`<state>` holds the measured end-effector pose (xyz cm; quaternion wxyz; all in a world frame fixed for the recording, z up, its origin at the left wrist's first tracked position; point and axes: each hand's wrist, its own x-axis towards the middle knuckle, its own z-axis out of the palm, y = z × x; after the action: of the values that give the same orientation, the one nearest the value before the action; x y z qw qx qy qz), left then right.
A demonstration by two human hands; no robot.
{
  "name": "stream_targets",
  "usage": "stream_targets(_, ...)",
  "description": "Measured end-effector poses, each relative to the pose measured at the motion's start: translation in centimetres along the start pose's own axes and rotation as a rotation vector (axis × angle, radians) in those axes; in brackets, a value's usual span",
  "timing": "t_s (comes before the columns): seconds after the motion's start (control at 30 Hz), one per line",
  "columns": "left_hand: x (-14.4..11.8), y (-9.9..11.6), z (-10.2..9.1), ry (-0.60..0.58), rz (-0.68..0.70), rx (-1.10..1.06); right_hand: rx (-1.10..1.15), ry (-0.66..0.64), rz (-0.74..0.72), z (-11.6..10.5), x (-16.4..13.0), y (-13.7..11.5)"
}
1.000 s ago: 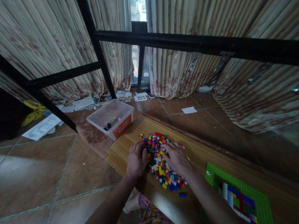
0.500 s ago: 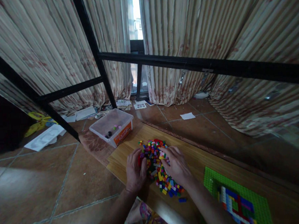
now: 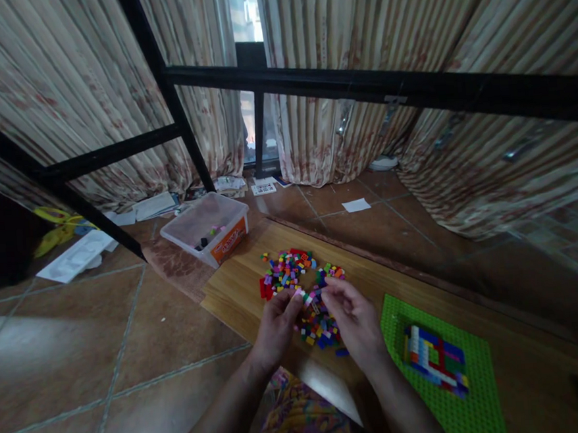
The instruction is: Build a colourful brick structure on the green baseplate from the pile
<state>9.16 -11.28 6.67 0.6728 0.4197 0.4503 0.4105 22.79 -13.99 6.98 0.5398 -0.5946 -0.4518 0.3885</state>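
Here, every place is given from the brick pile.
Brick pile (image 3: 301, 288): small many-coloured toy bricks heaped on the wooden bench (image 3: 235, 289), near its left end.
Left hand (image 3: 275, 326): at the near left edge of the brick pile, palm down, fingers curled, thumb and forefinger drawn together at a small pale piece (image 3: 300, 294); whether it truly grips the piece cannot be told.
Right hand (image 3: 354, 317): at the near right edge of the brick pile, fingers bent and gathered, their tips meeting the left hand's tips just over the pile's near half; what it holds, if anything, cannot be told.
Bricks between the hands: the near part of the brick pile lies under and between both hands; the far part lies clear beyond the fingertips.
Loose blue brick (image 3: 342, 352): alone on the bench, just nearer than the brick pile, beside the right hand's wrist.
Clear plastic tub (image 3: 205, 227): on the floor, beyond the brick pile and to its left, without a lid, orange label on its side; a few small bricks lie in its bottom, dark and pink among them.
Green baseplate (image 3: 472, 388): flat on the bench, right of the brick pile and nearer; a low build of blue, white, red and yellow bricks (image 3: 434, 361) is stuck on its far part.
Curtains (image 3: 337, 127): striped, hanging well beyond the brick pile, behind a black frame (image 3: 309, 86).
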Motion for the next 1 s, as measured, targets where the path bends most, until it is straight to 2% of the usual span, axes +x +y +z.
stream_targets(0.1, -0.4, 0.2, 0.3, -0.042, 0.004, 0.001, 0.137, -0.072, 0.160, -0.2, 0.2, -0.6)
stream_targets(0.23, -0.7, 0.6, 0.8, -0.078, -0.004, 0.004, 0.169, -0.074, 0.187, 0.2, 0.0, -1.0)
stream_targets(0.33, -0.7, 0.8, 0.9, -0.102, -0.010, 0.027, 0.222, -0.060, 0.261, 0.3, -0.3, -0.5)
stream_targets(0.47, -0.5, 1.0, 0.8, -0.132, -0.042, 0.031, 0.408, -0.056, 0.360, 0.2, -0.4, 0.7)
stream_targets(0.73, -0.4, 0.1, 0.6, -0.110, -0.109, -0.011, 0.536, -0.046, 0.419, 0.1, -0.4, 1.3)
stream_targets(1.0, -0.5, 0.2, 1.1, -0.047, -0.081, -0.061, 0.509, 0.023, 0.418, 0.6, -0.8, 1.7)
